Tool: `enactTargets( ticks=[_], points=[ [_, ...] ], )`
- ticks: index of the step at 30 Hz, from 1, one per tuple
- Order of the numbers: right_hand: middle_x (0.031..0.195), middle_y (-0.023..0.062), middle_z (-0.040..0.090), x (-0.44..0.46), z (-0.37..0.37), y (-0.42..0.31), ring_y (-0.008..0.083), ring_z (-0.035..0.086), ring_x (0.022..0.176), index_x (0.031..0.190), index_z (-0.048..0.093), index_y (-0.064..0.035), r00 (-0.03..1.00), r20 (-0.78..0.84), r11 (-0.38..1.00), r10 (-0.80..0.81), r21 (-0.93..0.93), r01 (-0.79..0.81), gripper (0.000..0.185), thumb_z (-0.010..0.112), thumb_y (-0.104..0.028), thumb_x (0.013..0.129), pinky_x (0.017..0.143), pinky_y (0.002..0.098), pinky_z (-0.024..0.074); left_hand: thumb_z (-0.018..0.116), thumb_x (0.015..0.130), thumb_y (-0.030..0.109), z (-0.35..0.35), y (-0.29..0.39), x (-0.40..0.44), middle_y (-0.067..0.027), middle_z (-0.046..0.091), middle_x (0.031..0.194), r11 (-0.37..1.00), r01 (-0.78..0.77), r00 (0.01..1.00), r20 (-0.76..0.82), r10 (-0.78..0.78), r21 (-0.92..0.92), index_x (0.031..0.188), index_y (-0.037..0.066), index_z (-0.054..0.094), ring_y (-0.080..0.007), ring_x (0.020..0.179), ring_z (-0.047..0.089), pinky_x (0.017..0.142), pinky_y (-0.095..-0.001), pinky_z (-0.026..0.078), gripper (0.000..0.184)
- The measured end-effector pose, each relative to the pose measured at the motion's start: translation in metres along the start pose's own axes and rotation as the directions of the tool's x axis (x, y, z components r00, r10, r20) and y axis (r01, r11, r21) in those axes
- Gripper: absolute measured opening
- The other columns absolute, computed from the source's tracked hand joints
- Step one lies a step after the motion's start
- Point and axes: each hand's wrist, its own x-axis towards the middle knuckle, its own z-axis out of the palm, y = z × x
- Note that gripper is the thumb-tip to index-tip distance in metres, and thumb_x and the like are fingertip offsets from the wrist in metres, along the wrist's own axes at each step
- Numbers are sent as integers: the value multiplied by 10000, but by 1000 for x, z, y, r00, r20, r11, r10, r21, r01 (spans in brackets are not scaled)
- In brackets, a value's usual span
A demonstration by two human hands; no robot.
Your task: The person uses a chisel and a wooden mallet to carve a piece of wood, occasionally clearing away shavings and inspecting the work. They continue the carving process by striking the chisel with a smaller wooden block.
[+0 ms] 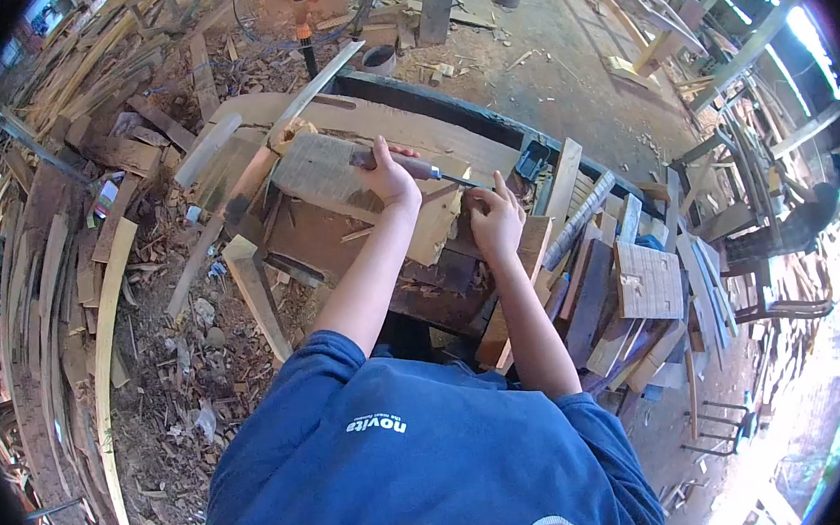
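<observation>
My left hand (392,178) is closed around the brown handle of a chisel (420,169), held almost level above the bench. Its thin dark blade points right and slightly toward me. My right hand (498,219) is at the blade's far end, with fingers curled at the tip and one finger stretched up; the exact tip is hidden. Under the chisel lies a pale, thin wooden board (434,227) with a rough, chipped right edge. A thick grey-brown wood block (319,175) sits to the left, beside my left hand.
The bench has a dark raised beam (417,97) along its far side. Stacked offcuts (590,293) and a board with cut holes (649,282) stand at the right. Long planks (115,375) and scraps cover the ground at left. An orange-topped post (305,40) stands beyond.
</observation>
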Motion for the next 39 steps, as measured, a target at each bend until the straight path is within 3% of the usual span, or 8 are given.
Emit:
enactTargets(
  ticks=[11,16,19,28,39],
  points=[
    [1419,171,494,-6,-8,-8,314,463,1299,979,761,-202,995,-22,994,-100,-49,99,219,662,-338,838,1102,451,278,645,914,261,1,4,-4,-77,514,723,999,20,999,28,-20,-30,1064,70,361,-184,574,549,526,-386,529,373],
    [1395,150,521,-6,-8,-10,309,463,1287,950,753,-181,997,-49,998,-55,31,57,226,666,-351,830,1090,472,282,638,915,233,3,6,-7,-81,518,713,998,17,1000,9,-16,-56,1072,67,354,-187,559,547,520,-386,526,365],
    [1373,130,544,-6,-7,-7,301,479,1266,964,746,-185,997,-29,996,-75,-43,74,231,669,-355,828,1069,469,304,631,916,216,0,3,-2,-85,519,710,998,26,999,24,-24,-63,1081,64,347,-190,554,548,516,-389,525,362],
    [1353,70,562,-6,-11,-11,279,488,1249,978,739,-241,997,-24,997,-75,-24,75,216,697,-344,793,1049,452,322,624,918,207,-1,1,0,-86,512,711,998,28,999,17,-27,-62,1063,74,341,-197,550,550,510,-398,526,345],
    [1330,51,581,-6,-13,-15,262,512,1224,980,746,-234,996,-47,997,-74,-12,74,205,687,-333,810,1043,452,333,633,915,222,-2,-2,2,-82,508,714,998,10,1000,17,-9,-62,1079,56,347,-191,547,543,514,-393,527,369]
  ],
)
